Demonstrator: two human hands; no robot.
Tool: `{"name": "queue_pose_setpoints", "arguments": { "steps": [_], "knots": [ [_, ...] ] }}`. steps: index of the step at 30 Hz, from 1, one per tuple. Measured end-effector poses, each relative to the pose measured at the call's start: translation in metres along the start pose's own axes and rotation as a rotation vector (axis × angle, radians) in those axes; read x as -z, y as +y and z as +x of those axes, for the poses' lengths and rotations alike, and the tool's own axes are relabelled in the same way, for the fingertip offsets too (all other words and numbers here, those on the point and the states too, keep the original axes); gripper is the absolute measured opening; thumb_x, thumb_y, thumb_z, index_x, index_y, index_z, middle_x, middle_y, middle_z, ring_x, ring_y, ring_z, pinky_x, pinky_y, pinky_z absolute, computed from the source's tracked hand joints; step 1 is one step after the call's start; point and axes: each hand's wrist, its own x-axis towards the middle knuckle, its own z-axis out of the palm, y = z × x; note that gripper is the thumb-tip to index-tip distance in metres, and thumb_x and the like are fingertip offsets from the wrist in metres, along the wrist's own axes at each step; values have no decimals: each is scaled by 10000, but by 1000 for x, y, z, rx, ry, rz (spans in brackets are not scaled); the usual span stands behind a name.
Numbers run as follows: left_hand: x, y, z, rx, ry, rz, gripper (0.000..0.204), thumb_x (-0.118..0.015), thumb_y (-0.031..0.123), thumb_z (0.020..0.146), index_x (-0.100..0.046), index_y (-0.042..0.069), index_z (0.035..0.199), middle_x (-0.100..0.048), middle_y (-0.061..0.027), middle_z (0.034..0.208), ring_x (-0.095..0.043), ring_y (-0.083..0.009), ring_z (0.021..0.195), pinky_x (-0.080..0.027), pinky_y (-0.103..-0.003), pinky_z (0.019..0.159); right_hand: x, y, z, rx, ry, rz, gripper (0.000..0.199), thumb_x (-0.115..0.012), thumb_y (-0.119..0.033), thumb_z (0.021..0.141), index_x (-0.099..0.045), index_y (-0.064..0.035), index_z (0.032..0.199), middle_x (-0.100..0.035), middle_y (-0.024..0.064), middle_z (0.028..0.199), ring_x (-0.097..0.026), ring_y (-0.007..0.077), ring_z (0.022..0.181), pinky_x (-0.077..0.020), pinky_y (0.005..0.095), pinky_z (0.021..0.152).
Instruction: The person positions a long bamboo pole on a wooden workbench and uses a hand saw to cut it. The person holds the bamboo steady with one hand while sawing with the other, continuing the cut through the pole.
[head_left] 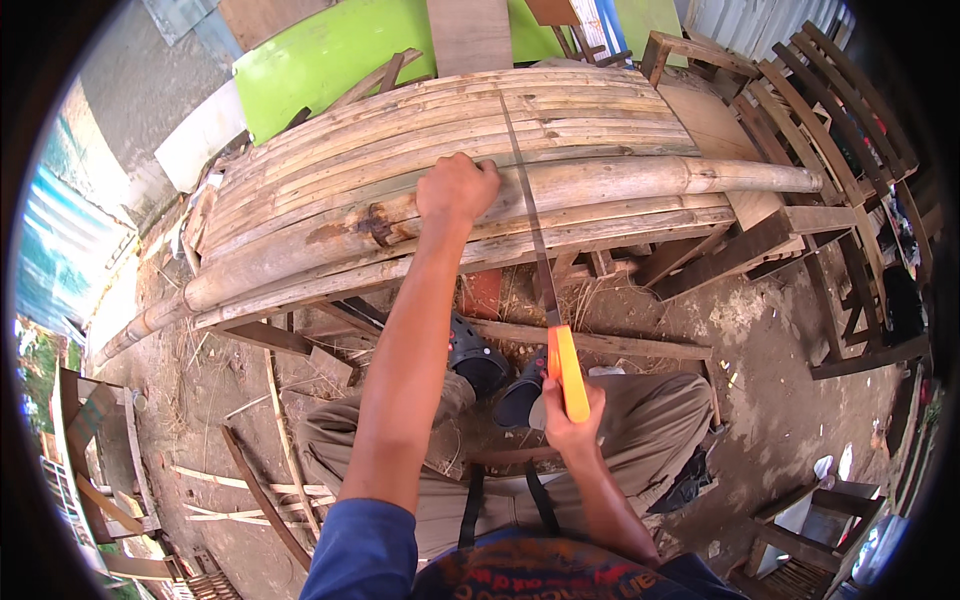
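A thick bamboo pole (610, 184) lies across the front of a bench topped with bamboo slats (400, 128). My left hand (456, 188) is closed over the pole near its middle, the fingers curled on its upper side. In my right hand (574, 412) is the orange handle of a handsaw (540, 245), held low in front of my lap. Its long dark blade points away from me and crosses the pole just right of my left hand, the tip reaching over the slats. Whether the teeth have cut into the pole I cannot tell.
Wooden chair frames (840, 110) stand at the right, close to the pole's right end. Offcuts and bamboo strips (250, 485) litter the dirt floor on the left. Behind the bench leans a bright green panel (330, 65). A small wooden stool (810, 540) sits at lower right.
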Motion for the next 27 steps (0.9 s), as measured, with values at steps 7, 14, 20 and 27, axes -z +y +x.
{"name": "queue_pose_setpoints", "arguments": {
  "steps": [7,14,20,27],
  "knots": [
    [-10,0,-7,-22,61,39,528,-412,402,926,-748,-5,951,-728,-241,923,-716,-385,907,-550,-463,881,65,-11,-77,24,7,-90,89,-680,-52,853,-669,24,807,-553,52,567,-536,103,503,-437,270,502],
    [-12,-1,-8,-49,98,48,549,-411,428,921,-752,-1,956,-715,-266,947,-700,-419,923,-538,-487,882,3,-26,68,-246,23,190,217,-688,-122,865,-638,61,760,-557,11,584,-502,62,565,-413,295,526],
    [-11,2,-1,-25,84,54,580,-428,478,922,-750,-1,989,-717,-264,976,-699,-407,955,-534,-477,891,0,-43,73,-281,-39,164,197,-682,-134,880,-657,48,807,-595,5,624,-530,66,603,-439,285,561],
    [-15,0,-7,-38,109,55,594,-424,491,932,-754,-2,962,-727,-246,940,-714,-384,921,-545,-464,869,4,-33,65,-161,-100,190,279,-748,-250,880,-625,1,873,-566,-7,707,-529,71,638,-410,253,573]
  ]
}}
